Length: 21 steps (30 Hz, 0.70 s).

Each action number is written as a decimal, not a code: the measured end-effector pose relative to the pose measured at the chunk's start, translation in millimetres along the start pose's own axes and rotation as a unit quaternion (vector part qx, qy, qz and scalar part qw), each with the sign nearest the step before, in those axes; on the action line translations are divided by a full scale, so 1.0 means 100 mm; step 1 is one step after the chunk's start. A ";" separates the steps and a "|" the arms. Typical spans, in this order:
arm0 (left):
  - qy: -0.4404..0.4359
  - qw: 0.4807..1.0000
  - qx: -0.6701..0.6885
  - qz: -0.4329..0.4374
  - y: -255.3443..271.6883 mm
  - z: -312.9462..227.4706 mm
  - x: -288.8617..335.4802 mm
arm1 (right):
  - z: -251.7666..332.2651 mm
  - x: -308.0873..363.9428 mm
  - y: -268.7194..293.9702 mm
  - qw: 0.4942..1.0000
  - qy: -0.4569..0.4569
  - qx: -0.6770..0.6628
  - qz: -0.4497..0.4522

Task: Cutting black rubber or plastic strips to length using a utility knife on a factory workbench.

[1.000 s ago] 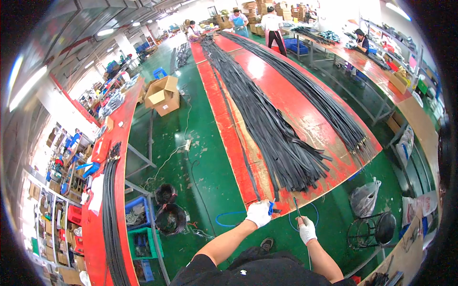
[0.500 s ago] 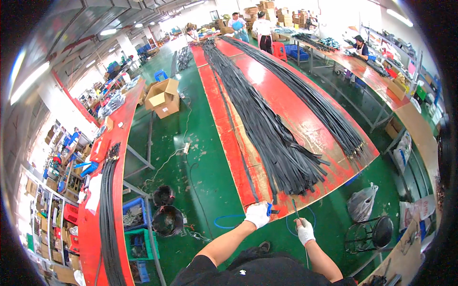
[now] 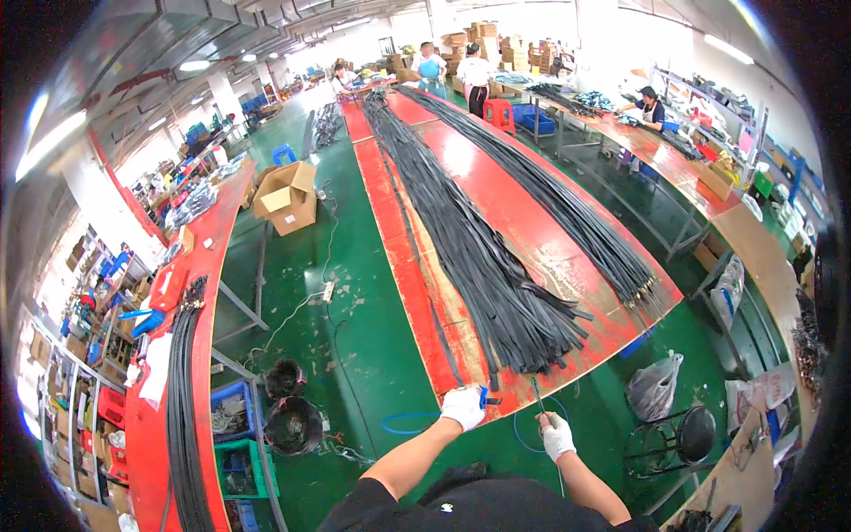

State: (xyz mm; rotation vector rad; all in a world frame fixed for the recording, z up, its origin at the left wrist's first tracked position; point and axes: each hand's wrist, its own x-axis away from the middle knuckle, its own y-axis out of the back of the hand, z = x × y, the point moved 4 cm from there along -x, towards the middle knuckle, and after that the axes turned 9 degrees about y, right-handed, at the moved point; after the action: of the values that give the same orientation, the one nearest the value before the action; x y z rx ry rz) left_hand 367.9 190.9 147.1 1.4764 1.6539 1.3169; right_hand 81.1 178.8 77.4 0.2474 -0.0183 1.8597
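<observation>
Gripping a blue tool [image 3: 484, 398], the left hand [image 3: 464, 406] nears black cables [image 3: 496, 284].

Left hand [image 3: 464, 406] nearer the red table [image 3: 541, 239] end, right hand [image 3: 558, 436] lower, two far people closer together

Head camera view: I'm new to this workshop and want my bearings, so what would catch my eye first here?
First, the long red table running from the person toward the back of the hall, with two great bundles of black cables laid along it. At its near end the gloved left hand holds a small blue tool at the edge, and the gloved right hand holds a thin cable. Left of the green floor stands an open cardboard box.
</observation>
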 end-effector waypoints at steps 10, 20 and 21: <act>-0.016 0.999 0.025 -0.040 0.07 -0.12 0.04 | -0.10 -0.04 -0.06 1.000 0.013 -0.002 0.007; -0.107 0.977 0.068 -0.172 1.09 -0.66 0.44 | -0.13 -0.07 -0.17 1.000 -0.016 0.003 0.008; -0.113 0.974 0.063 -0.184 1.15 -0.68 0.47 | -0.13 -0.08 -0.18 1.000 -0.015 0.000 0.009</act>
State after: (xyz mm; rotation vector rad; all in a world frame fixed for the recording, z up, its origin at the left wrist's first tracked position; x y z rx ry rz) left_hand 343.3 205.1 285.2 1.2572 1.7771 0.8261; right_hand 98.5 178.4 61.1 0.2750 -0.0413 1.8733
